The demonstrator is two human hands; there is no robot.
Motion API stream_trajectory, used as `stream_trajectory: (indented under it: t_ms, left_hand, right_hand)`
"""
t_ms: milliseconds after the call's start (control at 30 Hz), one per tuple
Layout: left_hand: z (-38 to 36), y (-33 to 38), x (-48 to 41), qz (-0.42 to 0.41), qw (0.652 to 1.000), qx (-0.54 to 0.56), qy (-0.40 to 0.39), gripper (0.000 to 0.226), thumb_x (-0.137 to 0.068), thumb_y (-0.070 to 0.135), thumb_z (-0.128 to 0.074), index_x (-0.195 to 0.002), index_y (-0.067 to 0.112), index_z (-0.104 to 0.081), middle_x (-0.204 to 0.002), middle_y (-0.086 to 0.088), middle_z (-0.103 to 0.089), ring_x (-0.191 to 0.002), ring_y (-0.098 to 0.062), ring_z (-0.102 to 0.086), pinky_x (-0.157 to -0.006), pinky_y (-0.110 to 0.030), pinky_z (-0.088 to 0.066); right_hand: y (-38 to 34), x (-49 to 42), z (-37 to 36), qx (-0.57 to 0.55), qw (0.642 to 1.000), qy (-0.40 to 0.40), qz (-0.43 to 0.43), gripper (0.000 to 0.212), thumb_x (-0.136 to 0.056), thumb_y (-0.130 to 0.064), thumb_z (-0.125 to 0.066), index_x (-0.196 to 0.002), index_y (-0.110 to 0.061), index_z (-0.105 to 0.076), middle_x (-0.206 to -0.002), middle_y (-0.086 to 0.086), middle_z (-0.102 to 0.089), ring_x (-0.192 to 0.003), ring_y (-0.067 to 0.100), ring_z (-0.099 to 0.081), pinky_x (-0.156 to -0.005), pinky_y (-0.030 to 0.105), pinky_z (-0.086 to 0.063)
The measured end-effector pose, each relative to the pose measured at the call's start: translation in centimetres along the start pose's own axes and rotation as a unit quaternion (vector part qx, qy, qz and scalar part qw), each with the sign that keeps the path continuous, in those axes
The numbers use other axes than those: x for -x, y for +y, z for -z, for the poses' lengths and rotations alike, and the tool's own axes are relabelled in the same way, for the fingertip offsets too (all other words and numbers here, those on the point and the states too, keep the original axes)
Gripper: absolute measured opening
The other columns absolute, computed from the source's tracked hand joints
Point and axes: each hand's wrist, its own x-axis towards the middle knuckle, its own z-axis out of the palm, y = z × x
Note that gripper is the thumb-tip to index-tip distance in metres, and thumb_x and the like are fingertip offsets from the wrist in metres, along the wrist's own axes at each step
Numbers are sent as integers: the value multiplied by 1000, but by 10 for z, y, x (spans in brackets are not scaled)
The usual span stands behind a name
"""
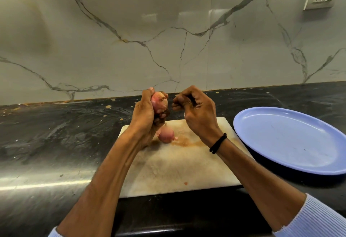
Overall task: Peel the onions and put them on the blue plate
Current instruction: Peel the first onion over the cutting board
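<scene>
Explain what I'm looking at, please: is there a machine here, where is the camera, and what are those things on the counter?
There is no machine. These are a person's two bare arms, filmed by one wide-angle camera worn on the head, looking forward and down. The left hand grips a reddish onion, raised above a white cutting board. The right hand is beside it with its fingers curled, and nothing is plainly visible in it. A second onion lies on the board. To the right, on the dark counter, sits an empty blue plate, where peeled onions are meant to go.
</scene>
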Motion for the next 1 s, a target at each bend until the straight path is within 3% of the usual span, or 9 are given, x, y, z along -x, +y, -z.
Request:
stream_trajectory:
  t_ms: [100, 233, 400, 500, 667, 733, 1000]
  left_hand:
    - [1, 0, 0, -5, 1000, 10, 9, 47, -101, 48, -37, -91, 15, -69, -64, -6, -45, -49, -12, -44, -42, -20, -32]
    - [1, -1, -1, -9, 999, 2, 40, 49, -101, 54, -39, -103, 14, -68, -68, -5, -56, -50, -9, -53, -43, -19, -41]
    - [3, -3, -4, -39, 999, -6, 9, 46, -97, 56, -47, -105, 17, -69, -86, -8, -65, -66, -13, -59, -71, -27, -51]
    - [4, -4, -3, -51, 998, -22, -1, 46, -96, 55, -51, -110, 16, -70, -93, -12, -66, -75, -19, -56, -72, -29, -51]
    - [2, -5, -2, -48, 998, 19, -43, 43, -98, 41, -52, -119, 6, -67, -112, -17, -70, -84, -16, -66, -84, -29, -57]
    - [2, -5, -1, -45, 997, 29, -63, 44, -97, 37, -52, -124, 4, -64, -122, -20, -67, -84, -14, -68, -86, -30, -56]
    - [0, -5, 2, -41, 994, 66, -82, 38, -97, 21, -54, -128, 0, -61, -116, -15, -69, -82, -13, -69, -81, -27, -58]
  right_hand:
    - [6, -3, 4, 28, 999, 29, 2, 8, -94, -13, -63, -95, -5, -65, -86, 1, -70, -78, 12, -68, -71, 28, -58]
    - [14, -4, 4, 88, 995, 34, 17, 18, -93, -9, -64, -110, -11, -68, -104, -2, -70, -98, 7, -65, -85, 22, -55]
    - [12, -4, 2, 112, 992, 17, 47, 24, -91, -20, -68, -114, -14, -67, -109, 0, -69, -102, 9, -63, -87, 20, -53]
    - [10, -2, -1, 105, 993, -13, 49, 34, -87, -25, -71, -119, -13, -66, -113, 1, -66, -106, 10, -61, -88, 15, -51]
    - [8, -1, -2, 102, 993, -59, 29, 54, -80, -39, -70, -126, -12, -62, -116, 3, -63, -105, 10, -58, -88, 7, -46]
    - [9, -1, -1, 100, 994, -50, 21, 53, -79, -35, -73, -125, -11, -63, -115, 5, -64, -102, 8, -58, -86, 4, -45]
    - [14, -2, -2, 91, 996, 11, 16, 37, -78, -16, -79, -113, -7, -71, -99, 5, -68, -92, 14, -64, -81, 22, -56]
